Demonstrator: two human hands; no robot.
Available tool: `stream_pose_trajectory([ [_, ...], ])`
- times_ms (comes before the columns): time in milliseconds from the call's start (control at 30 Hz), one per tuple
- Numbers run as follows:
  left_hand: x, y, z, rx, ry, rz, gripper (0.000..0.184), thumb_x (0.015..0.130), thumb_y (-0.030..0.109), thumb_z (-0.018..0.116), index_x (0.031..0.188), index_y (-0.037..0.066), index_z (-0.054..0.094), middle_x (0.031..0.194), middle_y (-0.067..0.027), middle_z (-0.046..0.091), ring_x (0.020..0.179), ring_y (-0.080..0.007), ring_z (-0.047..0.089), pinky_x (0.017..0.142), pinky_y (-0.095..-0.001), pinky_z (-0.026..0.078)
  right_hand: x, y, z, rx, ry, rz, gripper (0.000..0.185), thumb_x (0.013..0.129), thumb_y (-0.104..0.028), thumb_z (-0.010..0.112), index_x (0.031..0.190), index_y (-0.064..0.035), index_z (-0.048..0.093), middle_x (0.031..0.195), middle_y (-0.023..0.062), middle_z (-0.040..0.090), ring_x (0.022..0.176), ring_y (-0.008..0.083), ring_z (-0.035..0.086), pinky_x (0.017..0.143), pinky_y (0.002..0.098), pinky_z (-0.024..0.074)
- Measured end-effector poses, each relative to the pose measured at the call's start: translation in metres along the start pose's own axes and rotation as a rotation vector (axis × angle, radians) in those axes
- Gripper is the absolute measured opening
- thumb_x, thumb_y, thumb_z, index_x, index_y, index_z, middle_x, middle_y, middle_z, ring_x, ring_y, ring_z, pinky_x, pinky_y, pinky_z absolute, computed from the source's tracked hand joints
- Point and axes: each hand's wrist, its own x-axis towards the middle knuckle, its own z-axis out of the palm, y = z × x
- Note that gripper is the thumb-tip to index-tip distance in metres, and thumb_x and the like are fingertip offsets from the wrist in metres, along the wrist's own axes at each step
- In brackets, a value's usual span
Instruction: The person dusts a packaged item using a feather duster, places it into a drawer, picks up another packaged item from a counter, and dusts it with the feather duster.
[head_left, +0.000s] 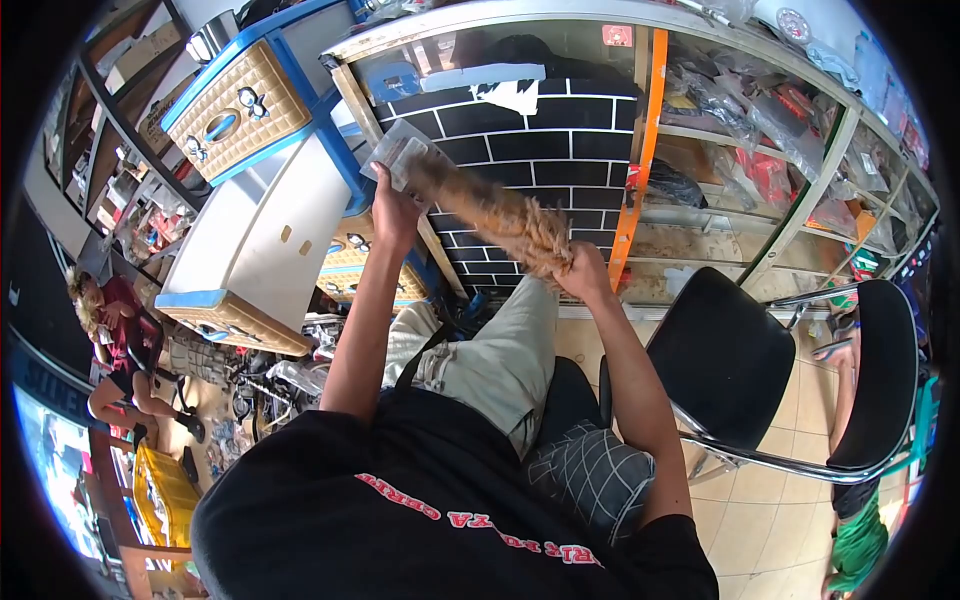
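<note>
A long bundle of brown, curly hair-like strands [490, 212] stretches between my two hands, darker at its left end and lighter toward the right. My left hand [397, 212] is closed on a clear plastic packet [402, 150] with a pale label, at the bundle's dark end. The packet's lower part lies against the strands. My right hand [584, 272] is closed round the light, curly end of the bundle, above my right thigh.
A glass cabinet [655, 150] with a black brick-pattern panel stands ahead. Drawers [240, 112] are at the left, with a seated person [125, 340] beyond. A black chair [722, 355] is at my right, near another person's leg [845, 375]. A yellow crate [165, 495] sits lower left.
</note>
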Motion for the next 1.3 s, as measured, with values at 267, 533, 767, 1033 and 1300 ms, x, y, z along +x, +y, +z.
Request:
stream_pose_trajectory([
  [267,-0.002,0.0,0.003,-0.015,-0.072,0.037,0.065,0.094,0.053,0.024,0.136,0.005,0.026,0.135,-0.0172,0.037,0.122,-0.0313,0.04,0.102,-0.0471,0.033,-0.001,-0.006,-0.002,-0.099,0.0,-0.04,0.027,0.066,-0.027,0.068,0.073,-0.0011,0.062,0.076,0.0208,0.061,0.076,0.0395,0.058,0.065,0.0446,0.0484],
  [533,0.015,-0.002,-0.021,-0.286,-0.161,0.023,0.059,0.095,0.05,0.023,0.135,0.008,0.031,0.135,-0.0129,0.039,0.122,-0.0309,0.04,0.101,-0.0459,0.032,0.001,-0.001,-0.009,-0.07,-0.046,-0.04,0.029,0.066,-0.025,0.068,0.079,0.0002,0.063,0.077,0.0218,0.061,0.077,0.0398,0.059,0.064,0.0427,0.0489],
  [767,0.002,0.005,-0.009,-0.262,0.049,-0.03,0.058,0.095,0.048,0.018,0.137,0.009,0.027,0.141,-0.0137,0.032,0.129,-0.033,0.032,0.105,-0.0489,0.027,0.002,0.008,-0.005,-0.135,0.044,-0.044,0.029,0.065,-0.025,0.069,0.078,-0.0004,0.061,0.078,0.0204,0.062,0.076,0.0403,0.058,0.065,0.0439,0.0487],
  [1033,0.009,0.003,-0.012,-0.369,0.103,-0.017,0.048,0.098,0.04,0.022,0.129,0.008,0.037,0.126,-0.0153,0.046,0.113,-0.0294,0.048,0.101,-0.0471,0.032,0.0,0.001,-0.008,-0.23,0.1,0.079,0.03,0.067,-0.027,0.069,0.08,-0.0021,0.061,0.079,0.0184,0.062,0.077,0.0381,0.059,0.066,0.0446,0.0484],
  [1300,0.027,-0.016,-0.066,-0.852,-0.082,-0.408,0.027,0.088,0.025,0.049,0.1,0.0,0.052,0.074,-0.0065,0.042,0.056,-0.0108,0.04,0.043,-0.0186,0.036,-0.003,0.001,-0.006,-0.158,0.169,0.001,0.027,0.065,-0.022,0.071,0.081,-0.0025,0.06,0.081,0.0173,0.062,0.077,0.0374,0.06,0.065,0.0425,0.0489],
])
